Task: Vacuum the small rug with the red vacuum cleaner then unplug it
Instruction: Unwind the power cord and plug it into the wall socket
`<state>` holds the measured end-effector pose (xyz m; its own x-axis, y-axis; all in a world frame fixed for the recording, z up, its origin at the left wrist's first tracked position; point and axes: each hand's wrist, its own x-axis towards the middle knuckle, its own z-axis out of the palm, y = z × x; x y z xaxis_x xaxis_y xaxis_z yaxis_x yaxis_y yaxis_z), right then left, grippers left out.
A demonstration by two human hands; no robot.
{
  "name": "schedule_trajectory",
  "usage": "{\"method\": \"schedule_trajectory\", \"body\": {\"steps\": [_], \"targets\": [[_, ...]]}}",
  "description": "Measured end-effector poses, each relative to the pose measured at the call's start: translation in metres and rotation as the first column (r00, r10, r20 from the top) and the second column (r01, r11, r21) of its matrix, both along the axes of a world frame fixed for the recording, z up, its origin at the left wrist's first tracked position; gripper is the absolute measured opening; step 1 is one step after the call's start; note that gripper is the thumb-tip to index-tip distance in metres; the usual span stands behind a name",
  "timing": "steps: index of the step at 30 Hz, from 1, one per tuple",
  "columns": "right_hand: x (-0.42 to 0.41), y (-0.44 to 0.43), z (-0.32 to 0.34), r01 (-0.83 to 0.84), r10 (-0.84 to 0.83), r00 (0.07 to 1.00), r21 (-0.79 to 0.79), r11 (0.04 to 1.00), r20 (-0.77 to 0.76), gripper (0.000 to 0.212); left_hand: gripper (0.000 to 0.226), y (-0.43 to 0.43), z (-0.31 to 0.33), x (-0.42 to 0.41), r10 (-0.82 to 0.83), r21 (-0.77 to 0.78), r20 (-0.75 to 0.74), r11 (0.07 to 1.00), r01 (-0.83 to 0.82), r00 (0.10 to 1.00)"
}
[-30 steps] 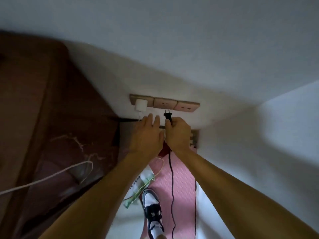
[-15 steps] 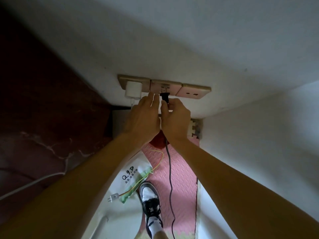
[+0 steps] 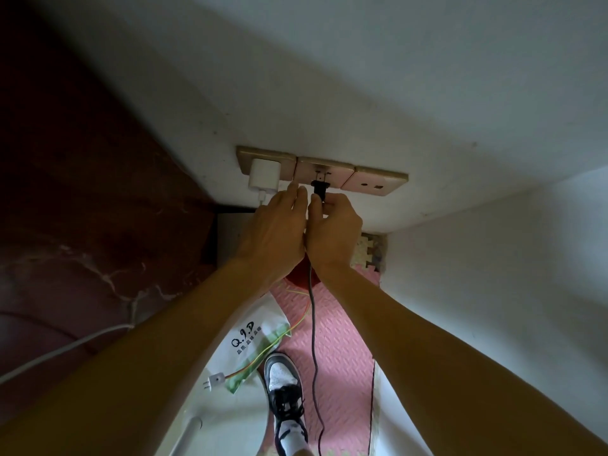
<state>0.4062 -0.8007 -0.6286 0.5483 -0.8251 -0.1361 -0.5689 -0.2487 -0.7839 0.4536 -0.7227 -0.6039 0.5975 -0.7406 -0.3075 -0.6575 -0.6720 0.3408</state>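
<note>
3 socket plates [image 3: 335,174] sit in a row on the white wall. The left plate carries a white charger [image 3: 265,174]. At the middle plate the black plug [image 3: 319,189] stands with its 2 metal prongs showing between its body and the slots, so it is not seated flush. The right hand [image 3: 332,232] pinches the plug's body between thumb and curled fingers. The left hand [image 3: 273,232] lies against the right one, fingers fairly straight, tips near the plates' lower edge, holding nothing. From the right hand the black cord [image 3: 313,340] hangs down over the pink foam mat [image 3: 342,340] on the floor. The red vacuum cleaner [image 3: 296,278] shows only as a rounded red patch below the wrists. 1 black-and-white shoe [image 3: 283,386] stands at the mat's edge, beside a white printed bag [image 3: 253,334].
</note>
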Motion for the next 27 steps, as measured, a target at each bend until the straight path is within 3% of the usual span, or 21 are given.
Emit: {"method": "schedule_trajectory", "body": {"steps": [10, 20, 27], "targets": [[-0.004, -0.003, 0.001, -0.018, 0.018, 1.0, -0.02, 1.0, 0.002, 0.025, 0.063, 0.005, 0.001, -0.005, 0.032, 0.002, 0.0, 0.999, -0.032, 0.999], [0.0, 0.003, 0.003, 0.075, -0.075, 0.997, 0.0, 0.997, 0.03, 0.024, 0.064, 0.008, -0.001, -0.009, 0.04, 0.0, 0.018, 0.999, -0.04, 0.999], [0.015, -0.009, -0.001, 0.014, -0.014, 1.0, -0.024, 1.0, 0.002, 0.022, 0.058, 0.014, -0.001, -0.01, 0.061, -0.059, 0.003, 0.996, -0.061, 0.998]]}}
